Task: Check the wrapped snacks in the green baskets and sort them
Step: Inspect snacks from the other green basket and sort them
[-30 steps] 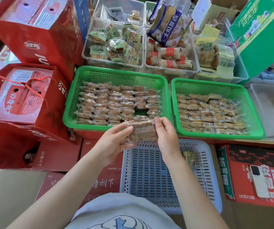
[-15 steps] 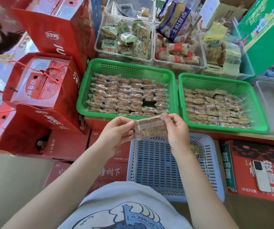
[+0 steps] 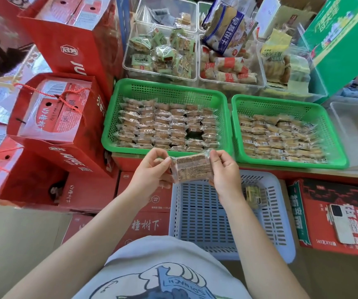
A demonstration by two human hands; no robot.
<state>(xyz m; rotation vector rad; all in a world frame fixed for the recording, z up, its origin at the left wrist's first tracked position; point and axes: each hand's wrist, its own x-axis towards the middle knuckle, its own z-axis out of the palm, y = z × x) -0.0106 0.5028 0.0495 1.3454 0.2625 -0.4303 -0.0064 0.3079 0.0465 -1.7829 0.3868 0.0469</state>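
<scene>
Two green baskets stand side by side, the left basket (image 3: 117, 145) and the right basket (image 3: 236, 126), each packed with rows of clear-wrapped brown snacks. The left one has a gap (image 3: 194, 133) in its rows. In front of them my left hand (image 3: 152, 171) and my right hand (image 3: 224, 171) pinch the two ends of one wrapped snack (image 3: 192, 169), its printed label side up. It hangs above the far edge of a pale blue basket (image 3: 281, 223), which holds one small wrapped item (image 3: 253, 194).
Red gift bags (image 3: 70, 44) and red cartons (image 3: 91, 190) crowd the left. Clear tubs of other snacks (image 3: 163, 52) stand behind the green baskets. A green box (image 3: 342, 39) is at the back right, a clear tub (image 3: 357, 134) beside it. A phone (image 3: 342, 223) lies on a red carton.
Both hands still hold the same snack and have turned it slightly. The camera has shifted, so the scene sits further right in view.
</scene>
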